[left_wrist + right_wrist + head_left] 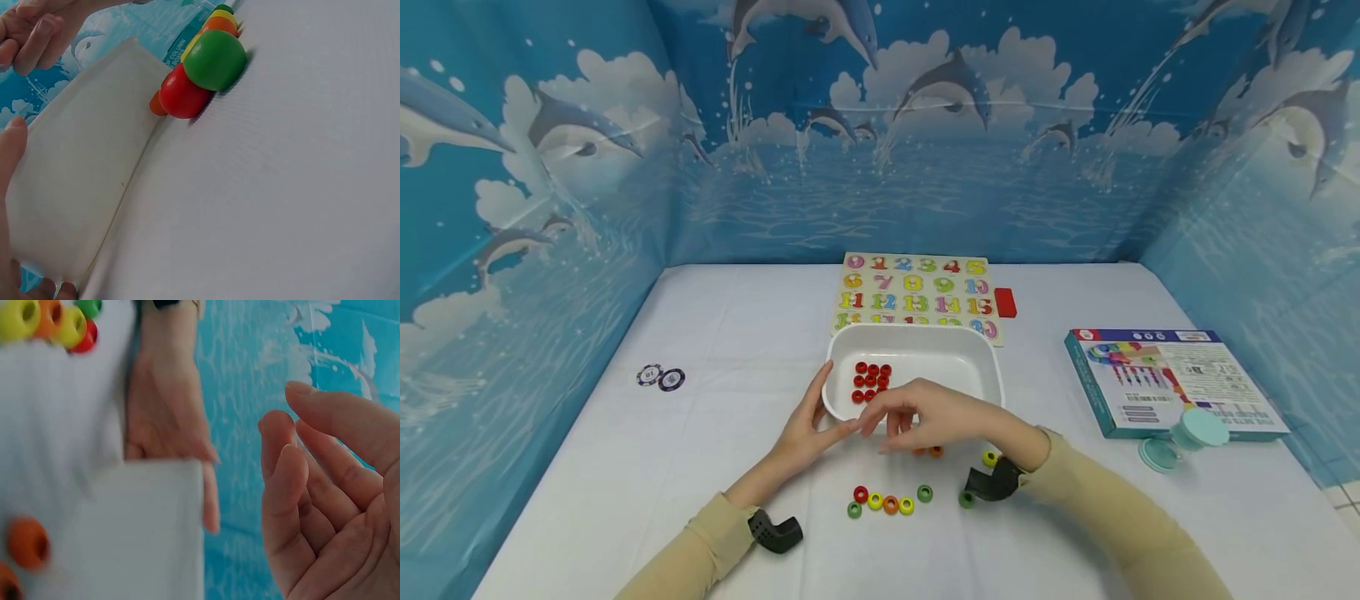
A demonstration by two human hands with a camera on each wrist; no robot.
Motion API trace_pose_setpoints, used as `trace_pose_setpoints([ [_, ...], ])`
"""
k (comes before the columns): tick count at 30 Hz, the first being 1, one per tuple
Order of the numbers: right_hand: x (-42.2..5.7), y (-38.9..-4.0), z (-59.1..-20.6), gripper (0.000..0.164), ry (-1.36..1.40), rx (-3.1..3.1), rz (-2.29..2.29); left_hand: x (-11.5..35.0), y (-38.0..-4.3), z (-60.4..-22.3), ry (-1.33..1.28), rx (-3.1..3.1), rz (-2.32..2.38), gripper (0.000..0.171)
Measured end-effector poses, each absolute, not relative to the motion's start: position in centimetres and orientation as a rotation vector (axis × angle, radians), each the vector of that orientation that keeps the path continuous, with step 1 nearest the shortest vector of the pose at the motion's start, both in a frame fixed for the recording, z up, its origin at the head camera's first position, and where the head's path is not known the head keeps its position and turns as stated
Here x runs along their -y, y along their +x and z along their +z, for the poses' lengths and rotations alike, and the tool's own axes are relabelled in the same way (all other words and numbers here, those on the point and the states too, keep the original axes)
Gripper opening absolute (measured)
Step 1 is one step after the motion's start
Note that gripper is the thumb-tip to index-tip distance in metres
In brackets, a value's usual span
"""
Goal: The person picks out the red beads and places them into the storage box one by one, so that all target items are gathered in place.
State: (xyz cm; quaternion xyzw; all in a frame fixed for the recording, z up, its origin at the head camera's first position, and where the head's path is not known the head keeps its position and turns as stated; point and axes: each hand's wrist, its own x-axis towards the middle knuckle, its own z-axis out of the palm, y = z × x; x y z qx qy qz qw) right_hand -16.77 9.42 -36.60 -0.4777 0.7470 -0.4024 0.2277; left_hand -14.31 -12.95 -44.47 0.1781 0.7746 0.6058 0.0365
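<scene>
A white rectangular tray (936,367) has a cluster of red beads (870,381) in its left part. My left hand (805,433) holds the tray's near left corner, thumb along the front and fingers at the left side. Above the tray's near edge hovers my right hand (925,414), its fingers loosely bent. Nothing lies between its thumb and fingertips (292,464) in the right wrist view. In front of the tray, red, green, yellow and orange beads (891,505) lie on the table. My right hand and forearm partly hide several beads.
Behind the tray lies a number board (913,283) with a red block (1005,302) beside it. A flat box (1172,383) is at the right, near pale green round pieces (1159,456). Two round chips (672,380) lie at the left. Dolphin-print cloth (895,192) surrounds the table.
</scene>
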Motion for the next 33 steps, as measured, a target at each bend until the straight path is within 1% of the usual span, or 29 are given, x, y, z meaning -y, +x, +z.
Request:
trace_pose_setpoints([
  [8, -7.9, -14.4, -40.5, 0.031, -1.26, -1.983, -1.126, 12.9, -14.4, -44.6, 0.576, -2.357, 1.886, 0.089],
  [13, -7.3, -14.0, -42.6, 0.029, -1.301, -2.126, -1.046, 13.0, -14.3, -44.5, 0.587, -2.356, 1.882, 0.089],
  [19, -6.8, -14.0, -44.2, 0.027, -1.35, -2.212, -0.978, 13.1, -14.3, -44.5, 0.6, -2.353, 1.88, 0.089],
  [26, -6.3, -13.9, -44.3, 0.023, -1.333, -2.239, -0.945, 13.0, -14.3, -44.4, 0.586, -2.353, 1.886, 0.089],
  [33, -7.2, -13.7, -42.0, 0.021, -1.334, -2.245, -0.915, 13.0, -14.3, -44.5, 0.569, -2.35, 1.883, 0.09],
])
